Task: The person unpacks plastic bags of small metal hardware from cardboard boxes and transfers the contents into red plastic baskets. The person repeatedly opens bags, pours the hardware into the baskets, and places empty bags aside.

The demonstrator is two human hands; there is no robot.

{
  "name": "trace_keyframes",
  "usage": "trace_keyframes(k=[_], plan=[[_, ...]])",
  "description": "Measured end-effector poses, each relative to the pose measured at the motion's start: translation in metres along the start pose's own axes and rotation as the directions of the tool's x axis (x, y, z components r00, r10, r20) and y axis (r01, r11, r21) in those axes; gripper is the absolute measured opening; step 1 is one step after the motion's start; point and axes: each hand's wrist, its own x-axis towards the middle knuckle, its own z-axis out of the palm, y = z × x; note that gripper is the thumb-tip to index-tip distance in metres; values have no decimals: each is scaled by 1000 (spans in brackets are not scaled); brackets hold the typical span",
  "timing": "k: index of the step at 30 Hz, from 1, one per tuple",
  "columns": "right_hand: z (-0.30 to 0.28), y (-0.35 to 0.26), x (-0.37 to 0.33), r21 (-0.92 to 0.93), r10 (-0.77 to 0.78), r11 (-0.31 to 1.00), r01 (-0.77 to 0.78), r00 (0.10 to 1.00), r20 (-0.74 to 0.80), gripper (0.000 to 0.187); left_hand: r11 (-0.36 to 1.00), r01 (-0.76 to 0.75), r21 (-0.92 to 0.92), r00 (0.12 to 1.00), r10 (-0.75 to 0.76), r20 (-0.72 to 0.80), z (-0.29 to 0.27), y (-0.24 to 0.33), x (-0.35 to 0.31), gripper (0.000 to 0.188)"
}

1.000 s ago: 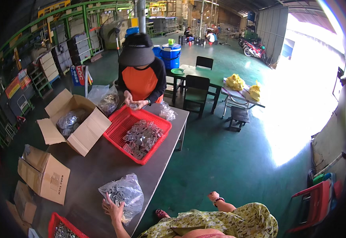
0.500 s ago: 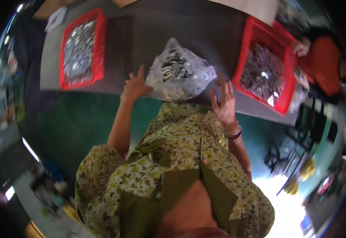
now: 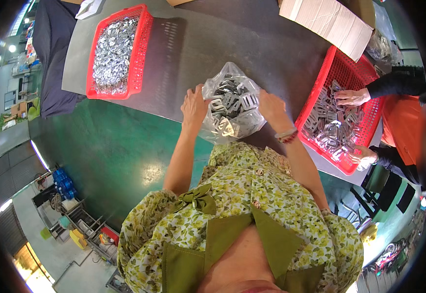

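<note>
A clear plastic bag sits at the table's front edge, its mouth spread wide. Inside it lies a heap of flat, slotted metal buckles. My left hand is closed on the bag's left rim, fingers curled over the plastic. On the opposite side my right hand grips the bag's right rim, its fingertips partly hidden by the film and the hand itself.
A red basket of small shiny metal pieces stands at the left. Another red basket with slotted buckles is at the right, a co-worker's hands in it. Cardboard lies beyond, on the dark table.
Both my hands, spread beside the bag before, have closed on its rims. The bag's mouth is wider, showing more buckles. My view has turned, and the co-worker's hands are now in the right basket.
</note>
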Motion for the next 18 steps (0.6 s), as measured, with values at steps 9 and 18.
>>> trace_keyframes(k=[9,18], plan=[[34,12,-47,178,171,974,-141,971,-167,29,506,254,-824,957,-253,140,35,-34,28,25],[12,-7,-89,640,304,768,1,879,-366,24,561,42,-827,997,-78,-2,-37,7,48,34]])
